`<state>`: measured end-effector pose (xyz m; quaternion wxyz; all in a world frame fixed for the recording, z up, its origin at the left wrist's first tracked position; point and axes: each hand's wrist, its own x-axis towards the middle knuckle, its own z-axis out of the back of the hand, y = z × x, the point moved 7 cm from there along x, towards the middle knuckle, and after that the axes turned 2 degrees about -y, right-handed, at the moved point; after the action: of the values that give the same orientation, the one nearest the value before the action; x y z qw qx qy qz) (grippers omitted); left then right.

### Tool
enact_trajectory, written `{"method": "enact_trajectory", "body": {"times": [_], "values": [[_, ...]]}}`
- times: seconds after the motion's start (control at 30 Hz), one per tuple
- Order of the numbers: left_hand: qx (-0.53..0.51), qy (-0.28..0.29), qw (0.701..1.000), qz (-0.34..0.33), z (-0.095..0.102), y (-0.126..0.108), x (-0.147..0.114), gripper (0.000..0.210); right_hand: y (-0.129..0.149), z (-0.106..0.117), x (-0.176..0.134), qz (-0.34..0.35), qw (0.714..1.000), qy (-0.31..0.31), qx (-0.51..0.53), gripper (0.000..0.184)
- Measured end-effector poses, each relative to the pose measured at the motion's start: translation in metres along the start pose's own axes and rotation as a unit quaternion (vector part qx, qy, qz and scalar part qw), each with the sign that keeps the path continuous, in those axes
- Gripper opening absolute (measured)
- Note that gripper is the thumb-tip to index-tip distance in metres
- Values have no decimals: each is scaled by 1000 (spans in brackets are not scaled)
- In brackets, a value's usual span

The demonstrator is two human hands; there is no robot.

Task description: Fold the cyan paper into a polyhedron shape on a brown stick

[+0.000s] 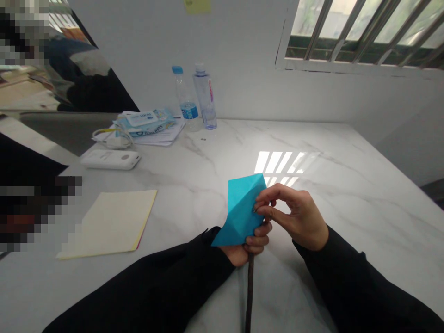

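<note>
Two black sleeves of mine reach in from the bottom of the frame, and between them a thin dark brown stick runs up from the bottom edge to just under my left hand. Those left fingers are curled closed around the lower part of a folded blue paper, right of centre in the frame. My right hand comes to its right side with thumb and fingertips brought close together, touching the paper where a small shiny bit shows; I cannot tell whether I have that bit pinched. Toward the left of the frame lies a pale stack of sheets on the marbled white table. Farther back, left of the middle, are a white device, a looped cable, and a blue packet resting on papers. Upper centre, two clear bottles stand side by side near the wall, which bears a yellow note. Bars cross the window at upper right.
</note>
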<state>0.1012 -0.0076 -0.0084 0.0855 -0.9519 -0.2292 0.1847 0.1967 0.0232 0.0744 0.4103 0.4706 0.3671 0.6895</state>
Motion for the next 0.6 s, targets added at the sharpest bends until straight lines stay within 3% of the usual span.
{"method": "enact_trajectory", "body": {"times": [0.17,0.37,0.6], "values": [[-2,-3,1000,-8,-1,0,-1,38,4,2,0,16,999,-8,-33,10],[-6,27,999,-16,1,-1,0,22,7,2,2,20,999,-6,-43,9],[5,37,999,-18,-1,-1,0,28,8,1,1,17,999,5,-44,10]]}}
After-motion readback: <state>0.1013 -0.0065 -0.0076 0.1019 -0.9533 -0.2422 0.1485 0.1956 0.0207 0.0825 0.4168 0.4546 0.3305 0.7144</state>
